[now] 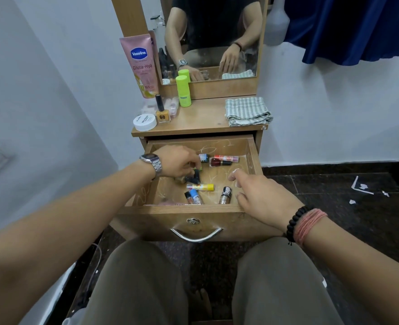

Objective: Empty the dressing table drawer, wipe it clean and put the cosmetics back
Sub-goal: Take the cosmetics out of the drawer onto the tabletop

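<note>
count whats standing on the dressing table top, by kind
pink lotion tube: 1
green bottle: 1
orange nail polish bottle: 1
white jar: 1
folded checked cloth: 1
pale pack behind the polish, blurred: 1
total: 6

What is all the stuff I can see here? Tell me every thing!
Wooden drawer: one, brown, pulled open.
Small cosmetic bottles and tubes: about eight, mixed colours, lying in the drawer.
Pink lotion tube: one, standing on the tabletop, left.
Green roll-on bottle: one, by the mirror.
Orange nail polish bottle: one, tabletop left.
White round jar: one, tabletop front left.
Striped folded cloth: one, grey-white, tabletop right.
Mirror: one, behind the tabletop.
Blue curtain: one, upper right.
Left hand: pinching a dark bottle in the drawer.
Right hand: open, over the drawer's right front corner.
</note>
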`<state>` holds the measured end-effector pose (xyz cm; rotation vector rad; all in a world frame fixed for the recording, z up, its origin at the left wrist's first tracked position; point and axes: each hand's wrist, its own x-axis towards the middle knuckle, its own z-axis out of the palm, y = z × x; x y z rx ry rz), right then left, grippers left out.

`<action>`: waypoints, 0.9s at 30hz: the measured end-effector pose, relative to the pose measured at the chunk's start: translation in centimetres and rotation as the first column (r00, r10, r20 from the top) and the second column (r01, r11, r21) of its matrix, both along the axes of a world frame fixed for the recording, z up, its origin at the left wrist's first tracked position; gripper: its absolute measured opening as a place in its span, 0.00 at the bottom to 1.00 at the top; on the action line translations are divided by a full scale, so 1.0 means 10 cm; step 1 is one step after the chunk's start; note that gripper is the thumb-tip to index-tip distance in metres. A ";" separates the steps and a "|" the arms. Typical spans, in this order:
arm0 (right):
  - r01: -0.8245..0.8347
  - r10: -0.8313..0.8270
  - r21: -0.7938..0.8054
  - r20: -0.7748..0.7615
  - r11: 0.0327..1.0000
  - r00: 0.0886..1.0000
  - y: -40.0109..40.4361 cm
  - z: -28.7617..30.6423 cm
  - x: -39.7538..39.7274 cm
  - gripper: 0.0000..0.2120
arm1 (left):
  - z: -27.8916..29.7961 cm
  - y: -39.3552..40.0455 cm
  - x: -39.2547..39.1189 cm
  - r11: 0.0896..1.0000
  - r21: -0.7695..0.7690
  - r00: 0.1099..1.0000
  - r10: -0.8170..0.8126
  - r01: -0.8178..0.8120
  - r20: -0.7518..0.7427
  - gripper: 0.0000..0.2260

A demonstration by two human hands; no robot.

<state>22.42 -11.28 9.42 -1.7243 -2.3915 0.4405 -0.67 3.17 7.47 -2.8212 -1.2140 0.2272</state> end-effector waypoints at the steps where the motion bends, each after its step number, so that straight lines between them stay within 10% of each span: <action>1: 0.001 -0.001 0.000 0.002 1.000 1.000 0.00 0.00 0.00 0.19 | -0.05 -0.02 0.01 0.999 -0.034 1.000 0.006 -0.006 -0.017 0.10; 21: -0.002 0.002 0.007 -0.001 1.000 1.000 0.00 -0.04 0.00 0.18 | -0.27 -0.19 0.01 1.000 -0.003 1.000 0.023 -0.023 -0.008 0.08; 27: -0.011 0.011 0.018 0.011 1.000 1.000 0.00 -0.03 0.00 0.19 | -0.10 -0.30 -0.03 0.987 0.010 0.952 0.150 -0.158 0.266 0.09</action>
